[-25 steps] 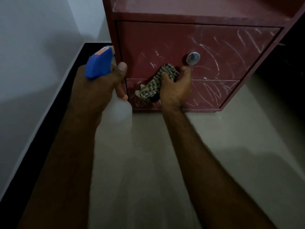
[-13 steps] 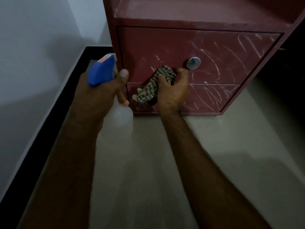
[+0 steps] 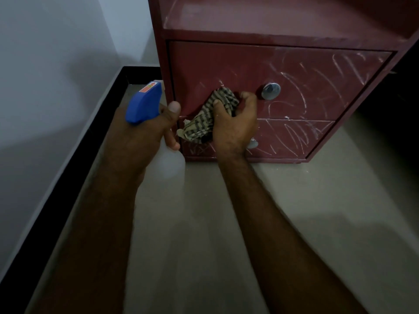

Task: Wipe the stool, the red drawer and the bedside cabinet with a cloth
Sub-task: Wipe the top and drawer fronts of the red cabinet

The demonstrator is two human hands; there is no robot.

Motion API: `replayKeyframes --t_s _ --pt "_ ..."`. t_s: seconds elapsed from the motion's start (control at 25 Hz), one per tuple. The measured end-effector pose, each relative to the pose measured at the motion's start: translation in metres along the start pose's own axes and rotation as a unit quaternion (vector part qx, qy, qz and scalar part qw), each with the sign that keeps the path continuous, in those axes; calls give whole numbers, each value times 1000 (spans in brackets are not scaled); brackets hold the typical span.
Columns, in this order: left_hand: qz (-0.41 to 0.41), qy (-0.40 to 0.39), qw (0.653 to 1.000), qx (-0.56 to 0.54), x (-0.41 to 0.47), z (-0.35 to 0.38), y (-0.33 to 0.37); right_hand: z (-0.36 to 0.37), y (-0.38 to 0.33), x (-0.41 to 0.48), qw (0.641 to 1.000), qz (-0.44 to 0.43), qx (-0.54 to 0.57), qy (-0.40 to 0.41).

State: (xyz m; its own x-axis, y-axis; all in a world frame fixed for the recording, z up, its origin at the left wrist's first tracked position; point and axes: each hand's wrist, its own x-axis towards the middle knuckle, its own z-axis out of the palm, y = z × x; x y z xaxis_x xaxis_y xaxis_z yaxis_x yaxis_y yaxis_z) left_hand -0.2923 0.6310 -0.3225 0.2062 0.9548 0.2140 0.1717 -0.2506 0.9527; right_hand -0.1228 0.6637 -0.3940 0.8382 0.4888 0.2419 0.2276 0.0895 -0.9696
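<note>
Wall (image 3: 45,75): pale, far left, with a black skirting (image 3: 74,159) along its foot.
Spray bottle (image 3: 145,103): blue trigger head on top, cloudy body hanging below, held up just left of the cabinet's front corner.
Left hand (image 3: 140,137): wrapped round the bottle's neck, thumb up beside the blue head, one finger curled in front under it.
Cloth (image 3: 204,116): striped, bunched, pressed against the front of the red drawer near its lower left part; a loose end droops over the seam onto the lower drawer.
Right hand (image 3: 235,125): fingers and thumb curled tight on the cloth, knuckles toward the drawer face, just left of the knob.
Red drawer (image 3: 306,87): upper of two, closed, face covered in whitish scuff streaks.
Knob (image 3: 271,91): round, shiny metal, middle of the drawer, apart from the fingertips.
Lower drawer (image 3: 294,137): closed, likewise streaked; its own knob (image 3: 252,143) is half hidden behind the right wrist.
Bedside cabinet (image 3: 283,17): dark red, open shelf above the drawers, standing on the floor (image 3: 340,189) close to the wall corner.
</note>
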Motion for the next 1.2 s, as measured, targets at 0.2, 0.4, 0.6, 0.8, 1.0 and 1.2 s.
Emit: replayKeyframes --t_s 0.2,0.4,0.6,0.8,1.0,1.2 --pt "5 1 1000 -23 2 -2 -1 2 19 -10 999 34 -10 -14" --pt "0 5 1000 -30 1 -2 -3 8 2 -6 1000 28 8 -3" --pt "6 -1 999 -34 3 -4 -2 11 3 -9 1000 23 13 -1" --pt "12 4 999 -32 1 -8 -1 12 4 -17 999 42 -3 -1" --pt "17 5 999 -26 3 -10 -1 20 -22 -9 999 -7 29 -16" --pt "5 15 999 -31 3 -13 -2 21 -4 -22 999 41 -3 -12"
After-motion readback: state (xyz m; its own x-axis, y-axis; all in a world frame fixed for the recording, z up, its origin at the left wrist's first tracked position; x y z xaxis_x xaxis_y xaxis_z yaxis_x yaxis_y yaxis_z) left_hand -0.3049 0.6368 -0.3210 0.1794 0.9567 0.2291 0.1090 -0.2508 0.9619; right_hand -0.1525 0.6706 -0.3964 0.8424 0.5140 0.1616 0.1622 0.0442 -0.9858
